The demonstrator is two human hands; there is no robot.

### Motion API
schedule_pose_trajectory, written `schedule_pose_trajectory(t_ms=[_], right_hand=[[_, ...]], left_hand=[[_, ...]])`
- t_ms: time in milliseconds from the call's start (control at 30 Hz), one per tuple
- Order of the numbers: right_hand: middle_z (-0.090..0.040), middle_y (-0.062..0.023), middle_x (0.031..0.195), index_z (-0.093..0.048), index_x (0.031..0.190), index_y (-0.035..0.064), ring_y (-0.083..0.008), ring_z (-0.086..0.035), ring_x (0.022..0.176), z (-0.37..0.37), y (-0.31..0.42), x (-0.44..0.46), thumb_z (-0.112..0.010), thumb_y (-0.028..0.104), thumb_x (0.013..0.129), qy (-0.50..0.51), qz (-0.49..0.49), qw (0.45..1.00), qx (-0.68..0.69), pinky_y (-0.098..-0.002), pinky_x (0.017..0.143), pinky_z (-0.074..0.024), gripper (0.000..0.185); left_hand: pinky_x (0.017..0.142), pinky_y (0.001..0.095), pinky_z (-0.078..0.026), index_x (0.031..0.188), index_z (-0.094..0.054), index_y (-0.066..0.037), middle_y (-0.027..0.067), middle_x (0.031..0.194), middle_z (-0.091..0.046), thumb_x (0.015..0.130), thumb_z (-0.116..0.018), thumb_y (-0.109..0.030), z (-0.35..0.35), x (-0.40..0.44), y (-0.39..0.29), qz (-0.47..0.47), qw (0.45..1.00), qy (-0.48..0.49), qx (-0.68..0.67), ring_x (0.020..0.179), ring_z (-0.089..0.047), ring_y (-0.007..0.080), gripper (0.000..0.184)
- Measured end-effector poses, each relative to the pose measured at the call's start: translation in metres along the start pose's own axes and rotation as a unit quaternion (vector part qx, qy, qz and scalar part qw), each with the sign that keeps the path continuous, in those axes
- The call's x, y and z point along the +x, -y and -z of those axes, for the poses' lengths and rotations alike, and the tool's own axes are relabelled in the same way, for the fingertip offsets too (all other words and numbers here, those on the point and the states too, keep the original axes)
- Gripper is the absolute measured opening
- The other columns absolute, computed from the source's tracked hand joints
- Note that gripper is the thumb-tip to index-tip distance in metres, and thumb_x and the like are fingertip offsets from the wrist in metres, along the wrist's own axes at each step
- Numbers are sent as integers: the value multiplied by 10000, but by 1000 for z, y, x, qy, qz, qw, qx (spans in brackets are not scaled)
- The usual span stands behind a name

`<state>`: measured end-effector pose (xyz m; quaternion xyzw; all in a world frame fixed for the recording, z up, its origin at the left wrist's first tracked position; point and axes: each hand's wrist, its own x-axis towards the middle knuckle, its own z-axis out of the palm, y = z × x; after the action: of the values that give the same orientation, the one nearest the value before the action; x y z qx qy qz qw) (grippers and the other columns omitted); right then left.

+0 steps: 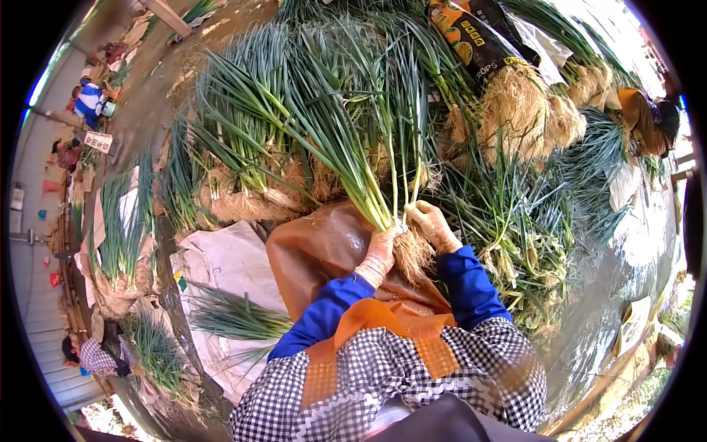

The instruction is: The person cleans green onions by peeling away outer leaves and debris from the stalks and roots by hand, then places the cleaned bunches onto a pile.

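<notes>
My left hand (381, 249) is closed around the white lower stems of a bunch of green onions (353, 173). The long green leaves fan away from me, and the stringy tan roots (414, 254) hang toward my lap. Close beside it, my right hand (433, 223) has thumb and fingers pinched on the base of one or two thinner green onion stalks at the bunch's right side. Under both hands a brown waterproof apron (313, 239) covers my lap.
Large heaps of green onions (250, 96) lie ahead, roots toward me. Loose leaves (515, 243) are piled on the right. A printed black bag (475, 37) lies at the back. On the left, a small bundle (239, 318) rests on pale sacking (213, 265). Other people (96, 357) sit farther left.
</notes>
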<state>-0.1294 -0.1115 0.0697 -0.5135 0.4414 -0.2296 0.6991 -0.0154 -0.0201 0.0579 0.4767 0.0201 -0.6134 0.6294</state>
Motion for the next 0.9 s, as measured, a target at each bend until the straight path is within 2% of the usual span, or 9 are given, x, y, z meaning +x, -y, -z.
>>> schedule_pose_trajectory(t_ms=[133, 233, 400, 467, 567, 633, 667, 733, 900], right_hand=[[-584, -12, 712, -597, 846, 42, -127, -533, 625, 16, -27, -6, -539, 269, 901, -24, 42, 999, 19, -262, 606, -437, 241], [-603, -177, 718, -587, 744, 82, -365, -591, 707, 5, -3, -21, -498, 371, 861, -126, 66, 873, -467, -448, 623, -462, 324], [-552, -165, 643, -554, 694, 46, -301, -562, 586, 3, 29, -58, -552, 257, 864, -46, 157, 913, -374, -385, 568, -459, 271], [-554, -71, 644, -591, 747, 26, -160, -504, 565, 2, 56, -92, -564, 287, 878, 207, 126, 932, -268, -309, 535, -435, 294], [-612, -26, 684, -645, 847, 38, -131, -550, 580, 72, 55, -100, -558, 321, 884, 322, -134, 936, -40, -267, 593, -475, 298], [-622, -39, 694, -645, 868, 45, -107, -554, 570, 86, 26, -77, -523, 365, 895, 93, -132, 883, -440, -242, 558, -466, 343], [-624, -40, 710, -642, 898, 48, -97, -542, 559, 91, 3, -61, -515, 382, 897, -30, -85, 735, -672, -234, 536, -451, 358], [-621, -38, 765, -617, 972, 54, -102, -528, 579, 58, 32, -50, -518, 392, 895, -32, -106, 989, -99, -235, 547, -428, 361], [-553, -26, 721, -539, 904, 53, -107, -521, 633, 10, 8, -4, -578, 236, 879, 15, -36, 997, 69, -254, 560, -431, 189]], left_hand=[[660, 245, -489, 937, -613, -12, 36, 793, -615, 736, -628, -24, 1, 1, 9, 26, 999, 27, -9, 703, -588, 138, 202], [619, 231, -469, 920, -611, -14, 16, 823, -598, 721, -649, 24, 1, 15, 28, -50, 995, -25, 79, 689, -559, 116, 206], [637, 248, -475, 926, -600, -19, 15, 833, -581, 726, -641, 29, -5, 16, 23, -60, 994, -49, 83, 729, -565, 126, 210], [665, 262, -485, 932, -593, -9, 30, 836, -587, 748, -606, 32, -18, 0, 7, -11, 996, -63, 56, 740, -574, 141, 189], [698, 260, -493, 950, -608, 8, 56, 842, -619, 733, -613, 20, 2, 15, 15, 2, 1000, -11, -2, 758, -595, 161, 217], [719, 265, -506, 955, -612, 9, 64, 854, -633, 742, -596, 15, -3, 4, 5, 41, 998, 26, -33, 766, -610, 173, 214], [744, 289, -517, 976, -606, 9, 69, 863, -635, 790, -558, -8, 2, 8, 8, 45, 998, 39, -19, 802, -617, 190, 193], [756, 289, -513, 984, -608, 6, 69, 869, -637, 790, -563, -12, -2, 3, 5, 32, 998, 58, -13, 803, -617, 189, 201], [758, 277, -497, 1009, -591, 21, 77, 899, -635, 785, -584, -35, 11, 0, 0, 80, 991, 106, 5, 814, -610, 172, 231]])
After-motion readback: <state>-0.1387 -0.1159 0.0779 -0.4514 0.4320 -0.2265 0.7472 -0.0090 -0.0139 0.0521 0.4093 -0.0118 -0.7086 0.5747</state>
